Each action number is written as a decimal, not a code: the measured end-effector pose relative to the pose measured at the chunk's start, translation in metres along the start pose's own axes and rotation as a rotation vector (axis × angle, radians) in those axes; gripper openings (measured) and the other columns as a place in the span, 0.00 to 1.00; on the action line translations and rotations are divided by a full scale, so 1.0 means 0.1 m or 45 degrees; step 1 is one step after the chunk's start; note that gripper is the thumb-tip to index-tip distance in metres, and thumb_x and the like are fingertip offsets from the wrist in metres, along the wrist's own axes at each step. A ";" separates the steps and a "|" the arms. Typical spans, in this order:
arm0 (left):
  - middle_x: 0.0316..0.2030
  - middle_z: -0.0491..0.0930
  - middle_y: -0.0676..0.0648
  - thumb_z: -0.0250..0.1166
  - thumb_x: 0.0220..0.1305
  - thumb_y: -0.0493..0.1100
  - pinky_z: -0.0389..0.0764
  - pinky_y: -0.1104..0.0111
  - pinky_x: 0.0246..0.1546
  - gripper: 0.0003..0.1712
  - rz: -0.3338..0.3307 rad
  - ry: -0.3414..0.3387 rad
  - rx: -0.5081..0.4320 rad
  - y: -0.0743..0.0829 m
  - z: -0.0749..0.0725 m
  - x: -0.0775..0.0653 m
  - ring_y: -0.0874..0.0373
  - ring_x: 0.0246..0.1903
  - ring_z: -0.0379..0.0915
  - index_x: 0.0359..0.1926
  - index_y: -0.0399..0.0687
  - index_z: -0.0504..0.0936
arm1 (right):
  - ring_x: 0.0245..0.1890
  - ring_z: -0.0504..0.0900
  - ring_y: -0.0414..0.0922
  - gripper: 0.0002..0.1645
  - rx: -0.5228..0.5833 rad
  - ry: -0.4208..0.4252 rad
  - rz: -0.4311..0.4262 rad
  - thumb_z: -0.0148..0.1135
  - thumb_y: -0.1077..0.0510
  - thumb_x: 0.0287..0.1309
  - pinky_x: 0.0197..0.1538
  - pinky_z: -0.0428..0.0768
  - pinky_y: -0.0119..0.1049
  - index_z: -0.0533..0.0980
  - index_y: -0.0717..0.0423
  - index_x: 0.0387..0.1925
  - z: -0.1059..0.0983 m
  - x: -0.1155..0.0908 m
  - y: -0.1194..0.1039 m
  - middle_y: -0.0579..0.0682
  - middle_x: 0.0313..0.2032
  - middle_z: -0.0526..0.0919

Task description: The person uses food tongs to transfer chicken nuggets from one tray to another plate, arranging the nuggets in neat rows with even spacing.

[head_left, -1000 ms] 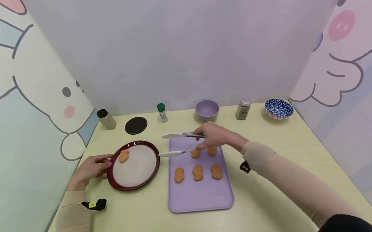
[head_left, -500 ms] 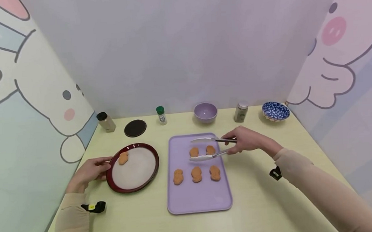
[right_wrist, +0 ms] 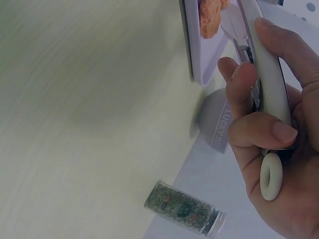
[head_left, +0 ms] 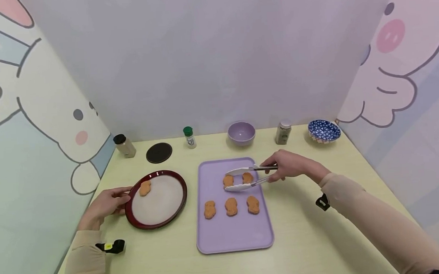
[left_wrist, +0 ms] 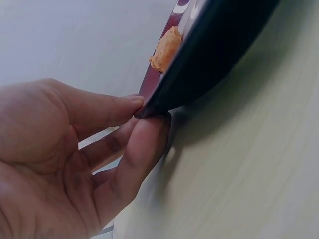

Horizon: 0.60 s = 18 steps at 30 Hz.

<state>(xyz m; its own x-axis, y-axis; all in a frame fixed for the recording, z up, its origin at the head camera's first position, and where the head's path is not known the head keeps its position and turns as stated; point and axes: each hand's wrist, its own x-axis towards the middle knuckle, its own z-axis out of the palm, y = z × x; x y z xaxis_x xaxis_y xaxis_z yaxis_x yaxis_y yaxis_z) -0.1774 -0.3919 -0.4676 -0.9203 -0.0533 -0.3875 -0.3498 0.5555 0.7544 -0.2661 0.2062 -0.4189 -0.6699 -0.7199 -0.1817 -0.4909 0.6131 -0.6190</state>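
Observation:
My left hand [head_left: 105,205] pinches the left rim of a round plate [head_left: 134,219], dark red at the edge with a pale middle. One nugget [head_left: 145,188] lies near that plate's upper left. In the left wrist view, the thumb [left_wrist: 117,107] is on top of the rim and fingers are underneath. My right hand [head_left: 286,165] grips a pair of tongs [right_wrist: 271,74] with pale handles. The spread tong tips [head_left: 238,187] lie either side of the back left nugget [head_left: 228,181] on a purple tray [head_left: 236,239]. Beside it is another nugget [head_left: 247,177], with a row of 3 in front.
Along the back stand a black-capped jar [head_left: 124,146], a dark round coaster [head_left: 159,152], a green-capped shaker [head_left: 189,137], a purple bowl [head_left: 241,133], a spice jar [head_left: 283,132] and a blue patterned bowl [head_left: 324,131]. Walls rise behind and at both sides.
The tongs have moved right, from between plate and tray to over the tray, and their tips now stand around the back left nugget. My left hand stays on the plate rim.

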 end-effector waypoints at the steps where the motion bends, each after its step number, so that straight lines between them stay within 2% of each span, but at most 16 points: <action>1: 0.51 0.74 0.38 0.57 0.68 0.45 0.80 0.64 0.32 0.28 -0.003 0.001 0.004 0.00 0.00 0.00 0.53 0.32 0.75 0.67 0.44 0.67 | 0.19 0.80 0.43 0.30 -0.001 -0.001 -0.004 0.72 0.50 0.49 0.22 0.79 0.36 0.77 0.56 0.55 0.00 0.00 0.00 0.41 0.34 0.82; 7: 0.51 0.73 0.37 0.57 0.68 0.45 0.80 0.64 0.33 0.28 -0.002 -0.004 0.007 -0.01 0.00 0.00 0.53 0.33 0.75 0.67 0.44 0.66 | 0.19 0.79 0.42 0.29 0.003 0.016 -0.023 0.71 0.50 0.50 0.21 0.78 0.36 0.77 0.55 0.54 -0.02 0.00 -0.05 0.42 0.33 0.82; 10: 0.51 0.73 0.37 0.57 0.68 0.45 0.80 0.64 0.33 0.28 0.004 -0.006 0.005 -0.02 -0.01 0.01 0.53 0.33 0.75 0.67 0.43 0.66 | 0.19 0.79 0.41 0.27 0.010 0.041 -0.027 0.71 0.50 0.50 0.22 0.79 0.37 0.78 0.51 0.54 -0.04 0.03 -0.12 0.41 0.33 0.82; 14: 0.51 0.74 0.38 0.56 0.69 0.45 0.80 0.64 0.33 0.27 0.008 0.000 0.009 -0.03 -0.01 0.01 0.54 0.33 0.75 0.67 0.44 0.66 | 0.19 0.79 0.41 0.28 0.010 0.063 -0.028 0.71 0.48 0.50 0.23 0.79 0.39 0.78 0.48 0.55 -0.08 0.12 -0.25 0.39 0.34 0.82; 18: 0.51 0.74 0.38 0.56 0.69 0.44 0.80 0.64 0.33 0.27 0.002 0.003 -0.003 -0.02 0.00 0.01 0.54 0.33 0.75 0.66 0.45 0.67 | 0.19 0.79 0.42 0.30 0.015 0.067 -0.071 0.71 0.48 0.49 0.22 0.79 0.38 0.78 0.51 0.55 -0.11 0.26 -0.43 0.40 0.34 0.83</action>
<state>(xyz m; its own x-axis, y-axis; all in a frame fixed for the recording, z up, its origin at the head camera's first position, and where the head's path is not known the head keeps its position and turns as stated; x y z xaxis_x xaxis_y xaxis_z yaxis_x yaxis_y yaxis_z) -0.1778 -0.3931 -0.4699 -0.9212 -0.0545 -0.3853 -0.3490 0.5538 0.7560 -0.2687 0.1643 -0.3882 -0.6702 -0.7344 -0.1069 -0.5219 0.5688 -0.6357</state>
